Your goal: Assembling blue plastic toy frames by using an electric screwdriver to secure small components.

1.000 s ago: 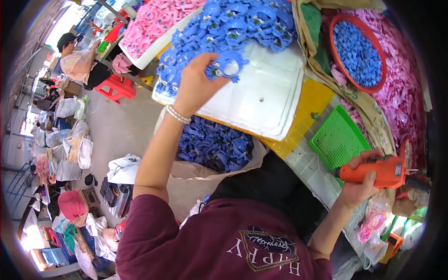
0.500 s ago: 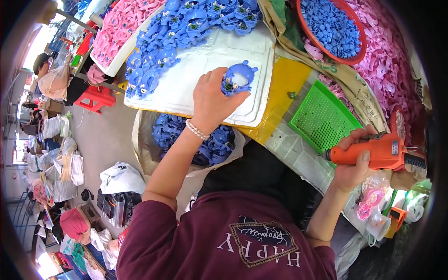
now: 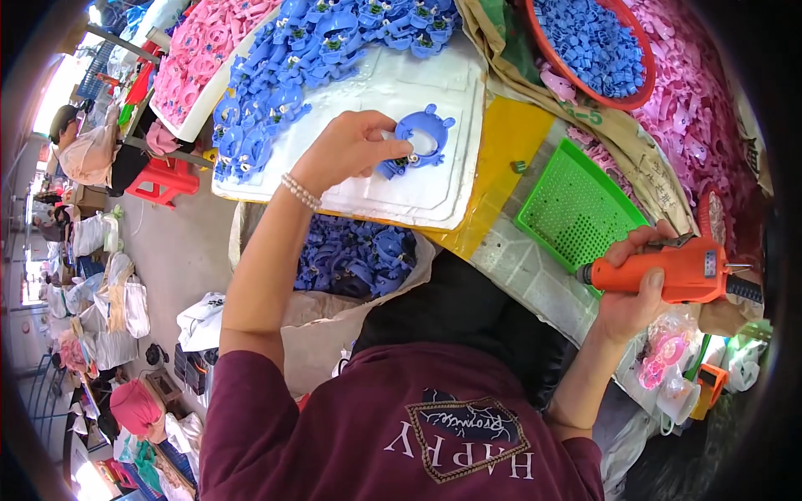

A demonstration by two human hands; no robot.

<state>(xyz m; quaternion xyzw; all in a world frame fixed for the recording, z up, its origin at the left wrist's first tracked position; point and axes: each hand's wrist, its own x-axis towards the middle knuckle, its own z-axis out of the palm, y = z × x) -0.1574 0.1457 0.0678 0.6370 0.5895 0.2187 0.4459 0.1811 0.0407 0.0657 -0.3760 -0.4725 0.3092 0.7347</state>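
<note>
My left hand (image 3: pixel 349 149) grips a blue plastic ring-shaped toy part (image 3: pixel 416 140) and holds it over the white foam tray (image 3: pixel 434 188). A heap of the same blue parts (image 3: pixel 317 50) covers the far side of that tray. My right hand (image 3: pixel 635 288) is closed around an orange electric screwdriver (image 3: pixel 668 271), held off to the right with its tip pointing left, near the green mesh basket (image 3: pixel 576 209). The screwdriver is well apart from the blue part.
A red basin of small blue pieces (image 3: pixel 593 42) stands at the back right beside a pile of pink parts (image 3: pixel 710 108). A sack of blue parts (image 3: pixel 355 259) sits below the tray. Pink parts on another tray (image 3: pixel 200 58), a red stool (image 3: pixel 167 179) and a seated person (image 3: pixel 83 146) are at left.
My left hand has drawn one blue part from the heap back toward me across the white tray. The right hand with the screwdriver has stayed at the right, shifting slightly.
</note>
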